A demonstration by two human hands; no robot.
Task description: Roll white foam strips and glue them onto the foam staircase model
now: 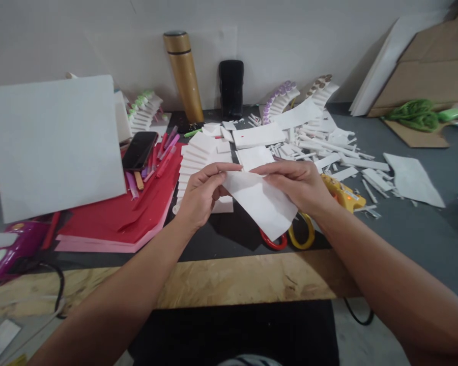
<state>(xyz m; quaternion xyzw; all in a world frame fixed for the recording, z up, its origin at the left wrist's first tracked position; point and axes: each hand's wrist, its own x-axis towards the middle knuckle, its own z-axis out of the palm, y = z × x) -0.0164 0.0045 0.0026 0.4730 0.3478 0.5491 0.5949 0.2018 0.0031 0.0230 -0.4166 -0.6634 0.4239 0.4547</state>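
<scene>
Both my hands pinch a piece of white paper by its upper edge, above the front of the table. My left hand grips the left corner, and my right hand the edge further right. Partly hidden under the paper lie scissors with one red and one yellow handle loop. A yellow glue gun rests just beyond my right wrist. Behind my left hand sits a fanned, stair-like white model.
Red sheets, a phone and a large white board are on the left. A gold flask and a black device stand at the wall. White strips litter the right. A purple glue gun lies far left.
</scene>
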